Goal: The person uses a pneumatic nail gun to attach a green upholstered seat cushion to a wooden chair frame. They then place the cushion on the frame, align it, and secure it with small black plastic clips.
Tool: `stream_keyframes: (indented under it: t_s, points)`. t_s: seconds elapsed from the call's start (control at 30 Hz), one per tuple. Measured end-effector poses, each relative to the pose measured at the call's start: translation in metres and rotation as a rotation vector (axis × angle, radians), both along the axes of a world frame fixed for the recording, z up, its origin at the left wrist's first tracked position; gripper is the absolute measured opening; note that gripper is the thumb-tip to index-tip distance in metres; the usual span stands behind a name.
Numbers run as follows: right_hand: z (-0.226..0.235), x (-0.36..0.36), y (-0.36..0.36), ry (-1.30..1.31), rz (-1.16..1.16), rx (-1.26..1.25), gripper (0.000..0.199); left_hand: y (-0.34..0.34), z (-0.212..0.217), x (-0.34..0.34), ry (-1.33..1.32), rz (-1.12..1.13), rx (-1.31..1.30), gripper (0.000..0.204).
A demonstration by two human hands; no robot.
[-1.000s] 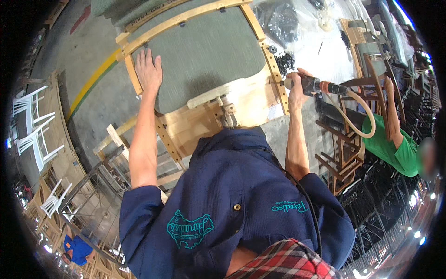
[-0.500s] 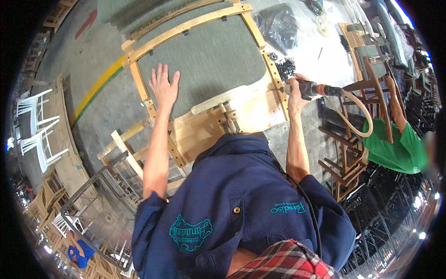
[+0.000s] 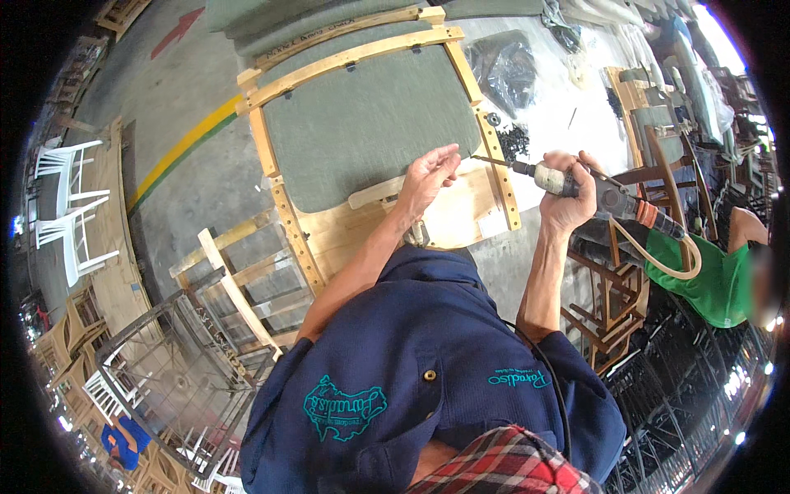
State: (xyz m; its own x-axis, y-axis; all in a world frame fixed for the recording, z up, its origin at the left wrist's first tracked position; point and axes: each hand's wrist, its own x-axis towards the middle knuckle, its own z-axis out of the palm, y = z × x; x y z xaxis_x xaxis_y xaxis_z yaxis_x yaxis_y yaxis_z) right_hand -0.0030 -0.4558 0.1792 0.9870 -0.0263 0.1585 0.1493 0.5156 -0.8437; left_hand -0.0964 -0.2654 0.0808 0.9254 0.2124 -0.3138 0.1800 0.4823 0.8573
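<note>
My right hand [image 3: 569, 196] is wrapped round an air screwdriver [image 3: 609, 193] with an orange ring and a beige hose, its long thin bit pointing left. My left hand [image 3: 428, 181] hovers over the near right part of a grey-green upholstered panel [image 3: 370, 123], fingers partly stretched toward the bit's tip, slightly apart from it. I see nothing between those fingers. Around the panel runs a light wooden frame [image 3: 362, 56] with dark clips along the far rail. A pale wooden strip [image 3: 377, 192] lies along the panel's near edge, on a plywood board [image 3: 453, 206].
Small black parts [image 3: 516, 140] lie in a pile right of the frame, near a black plastic bag [image 3: 504, 70]. A co-worker in a green shirt [image 3: 699, 280] is beside brown wooden chairs [image 3: 613, 305] at right. White chairs [image 3: 70, 185] and a metal cage cart [image 3: 177, 362] stand left.
My left hand has lifted off the panel and moved right, toward the bit. My right hand has swung the air screwdriver nearer and rightward, its bit now showing.
</note>
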Motion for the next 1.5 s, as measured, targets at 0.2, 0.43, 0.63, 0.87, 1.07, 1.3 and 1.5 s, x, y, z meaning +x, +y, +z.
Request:
stream_keyframes:
  t_s: [0.2, 0.43, 0.63, 0.87, 1.07, 1.3, 1.5]
  points:
    - [0.007, -0.009, 0.018, -0.009, 0.051, 0.071, 0.03, 0.012, -0.008, 0.009, -0.055, -0.078, -0.127, 0.035]
    - [0.007, -0.016, 0.027, -0.074, 0.114, 0.153, 0.029, 0.004, -0.008, 0.009, -0.028, 0.11, -0.919, 0.017]
    - [0.007, -0.017, 0.032, -0.126, 0.114, 0.165, 0.029, -0.008, -0.006, 0.012, -0.034, 0.177, -1.097, 0.017]
    - [0.01, -0.018, 0.035, -0.143, 0.093, 0.173, 0.029, -0.014, 0.004, 0.016, -0.102, 0.248, -1.171, 0.019]
    - [0.013, -0.018, 0.037, -0.164, 0.084, 0.146, 0.03, -0.012, 0.005, 0.02, -0.137, 0.227, -1.202, 0.019]
    - [0.008, -0.015, 0.038, -0.205, 0.093, 0.149, 0.031, -0.015, 0.005, 0.027, -0.139, 0.232, -1.206, 0.018]
    - [0.0, -0.015, 0.045, -0.387, 0.089, -0.019, 0.033, -0.022, 0.018, 0.047, 0.02, 0.385, -1.142, 0.018]
